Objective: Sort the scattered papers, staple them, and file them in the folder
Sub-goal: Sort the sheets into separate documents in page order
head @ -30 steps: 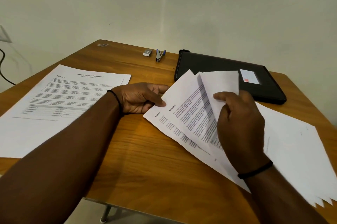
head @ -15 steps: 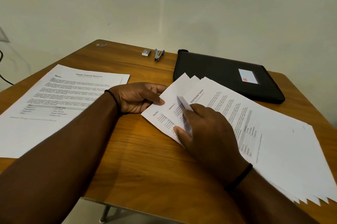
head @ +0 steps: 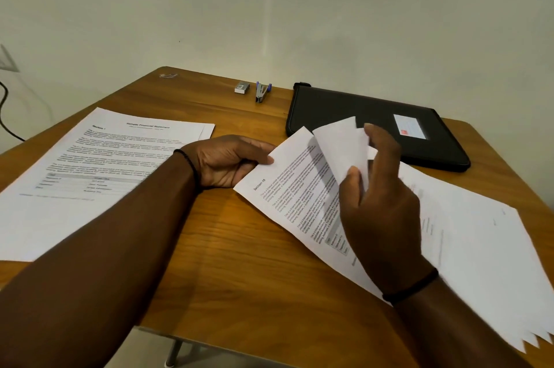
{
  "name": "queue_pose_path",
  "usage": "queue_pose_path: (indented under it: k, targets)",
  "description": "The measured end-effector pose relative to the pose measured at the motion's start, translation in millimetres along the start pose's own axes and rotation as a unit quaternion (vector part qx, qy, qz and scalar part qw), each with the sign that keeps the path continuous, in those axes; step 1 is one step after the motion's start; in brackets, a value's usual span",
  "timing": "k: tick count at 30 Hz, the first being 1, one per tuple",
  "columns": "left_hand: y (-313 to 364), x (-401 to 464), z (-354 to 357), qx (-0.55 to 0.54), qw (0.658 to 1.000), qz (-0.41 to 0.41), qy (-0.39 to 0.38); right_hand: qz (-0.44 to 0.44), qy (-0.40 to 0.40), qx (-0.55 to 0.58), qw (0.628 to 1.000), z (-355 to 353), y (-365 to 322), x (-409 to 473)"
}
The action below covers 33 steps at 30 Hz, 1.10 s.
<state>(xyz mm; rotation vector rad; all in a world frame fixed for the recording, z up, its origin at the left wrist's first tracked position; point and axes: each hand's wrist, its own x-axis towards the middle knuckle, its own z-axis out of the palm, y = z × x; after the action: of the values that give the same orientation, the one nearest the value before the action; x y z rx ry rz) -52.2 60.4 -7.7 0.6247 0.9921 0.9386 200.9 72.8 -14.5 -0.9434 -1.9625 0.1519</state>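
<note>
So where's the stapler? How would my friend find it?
Look at the far edge of the wooden table, left of the black folder. The stapler lies beside a small grey box; it's the thin silver one with blue ends.

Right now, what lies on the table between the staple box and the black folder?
In the head view, the stapler lies between the staple box and the folder, close beside the box. The rest of the stretch is bare table.
</note>
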Motion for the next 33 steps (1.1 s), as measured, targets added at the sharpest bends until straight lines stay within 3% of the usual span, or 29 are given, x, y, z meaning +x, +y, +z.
queue_pose_path:
  k: [5,7,10,12,14,18,21,24,25,28,31,33]
  targets:
    - [1.4,1.7,10.1,0.024,1.000,0.010,-0.001,-0.188,-0.009,-0.098,0.977,19.4,-14.8,-15.6]
    - [0.8,0.0,19.7,0.049,0.998,0.022,0.041,-0.257,-0.022,-0.120,0.959,28.2,-22.6,-23.9]
    - [-4.6,2.6,28.0,0.166,0.979,0.048,0.112,-0.293,-0.073,-0.106,0.947,33.9,-33.7,-28.7]
    - [-7.5,0.7,33.1,0.259,0.955,0.061,0.134,-0.260,-0.132,-0.082,0.953,27.3,-38.8,-28.1]
    - [-6.9,-6.2,38.0,0.280,0.948,0.085,0.128,-0.180,-0.170,-0.028,0.968,10.1,-41.1,-23.1]
    - [-5.9,-30.0,42.6,0.307,0.932,0.165,0.100,-0.066,-0.111,-0.025,0.991,-17.8,-11.5,8.7]
    - [5.9,-56.6,56.0,0.347,0.906,0.227,0.084,0.032,-0.125,-0.048,0.990,-53.2,6.6,45.0]
    - [25.1,-85.6,75.6,0.430,0.855,0.268,0.112,0.038,-0.139,-0.019,0.989,-93.0,7.7,73.4]
    - [31.0,-95.6,81.7,0.470,0.826,0.281,0.133,0.044,-0.166,0.013,0.985,-107.5,0.2,80.5]
    - [46.6,-103.1,91.8,0.509,0.791,0.286,0.180,0.054,-0.260,0.060,0.962,-123.6,-7.9,92.8]
    - [53.2,-117.0,94.1,0.459,0.782,0.356,0.228,0.052,-0.223,0.109,0.967,-132.0,-12.9,88.1]
    - [45.8,-120.2,86.0,0.321,0.794,0.436,0.277,0.055,-0.178,0.180,0.966,-138.4,-16.3,81.3]
